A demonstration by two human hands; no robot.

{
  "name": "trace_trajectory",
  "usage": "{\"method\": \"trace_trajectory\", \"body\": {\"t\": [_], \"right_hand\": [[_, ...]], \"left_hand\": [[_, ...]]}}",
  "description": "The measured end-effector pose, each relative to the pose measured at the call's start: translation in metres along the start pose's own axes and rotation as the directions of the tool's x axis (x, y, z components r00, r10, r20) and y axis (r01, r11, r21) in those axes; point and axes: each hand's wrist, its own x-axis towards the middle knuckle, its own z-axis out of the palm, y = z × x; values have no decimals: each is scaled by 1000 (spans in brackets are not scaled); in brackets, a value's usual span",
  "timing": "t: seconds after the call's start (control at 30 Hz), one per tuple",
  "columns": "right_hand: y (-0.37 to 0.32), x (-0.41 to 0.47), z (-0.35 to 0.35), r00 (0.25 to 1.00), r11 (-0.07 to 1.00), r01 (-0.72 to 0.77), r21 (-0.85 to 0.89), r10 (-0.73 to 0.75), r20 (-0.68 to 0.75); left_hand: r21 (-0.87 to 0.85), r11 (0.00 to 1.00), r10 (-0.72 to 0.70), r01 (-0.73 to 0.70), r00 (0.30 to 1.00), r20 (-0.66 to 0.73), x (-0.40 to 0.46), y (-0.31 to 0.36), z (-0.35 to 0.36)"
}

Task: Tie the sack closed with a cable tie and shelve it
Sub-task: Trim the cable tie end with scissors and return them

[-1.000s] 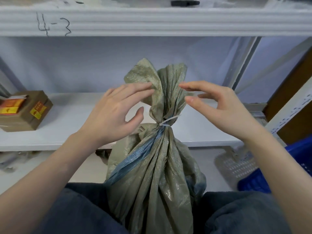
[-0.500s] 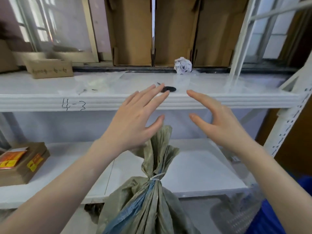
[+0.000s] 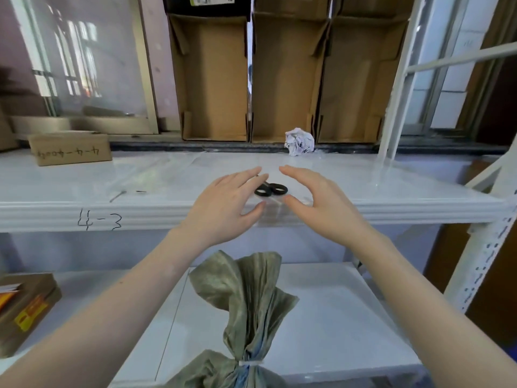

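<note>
Both hands hover open, fingers spread, the left hand (image 3: 223,204) and right hand (image 3: 321,203) flanking black scissors (image 3: 270,189) on the shelf (image 3: 405,189). Nearer, the sack (image 3: 246,309) stands cinched by a white cable tie (image 3: 250,371).

Storeroom: labelled shelf (image 3: 98,217) (4-3), cardboard boxes (image 3: 212,79)

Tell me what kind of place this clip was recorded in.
Most likely a stockroom or small warehouse. White metal shelving carries a handwritten bay label "4-3", tall open cardboard cartons stand in a row behind it, and a tied woven sack waits below the shelf.
</note>
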Motion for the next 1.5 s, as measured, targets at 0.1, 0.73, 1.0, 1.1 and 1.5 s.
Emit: {"method": "trace_trajectory", "body": {"t": [0.1, 0.73, 1.0, 1.1, 1.5], "right_hand": [[9, 9, 12, 1000, 1000, -13, 14, 13, 8], [-40, -26, -23, 993, 974, -104, 203, 114, -36], [-75, -57, -43, 957, 856, -289, 428, 246, 154], [-83, -70, -36, 920, 711, -391, 585, 294, 259], [-68, -126, 21, 783, 256, -617, 744, 302, 544]], "left_hand": [[-34, 999, 20, -18, 999, 42, 9, -3, 14], [63, 937, 337, -343, 842, -421, -19, 30, -45], [97, 919, 384, -382, 814, -436, -51, 57, -81], [132, 916, 395, -378, 800, -452, -65, 65, -83], [-267, 908, 227, -324, 914, -337, -136, 82, -33]]}}
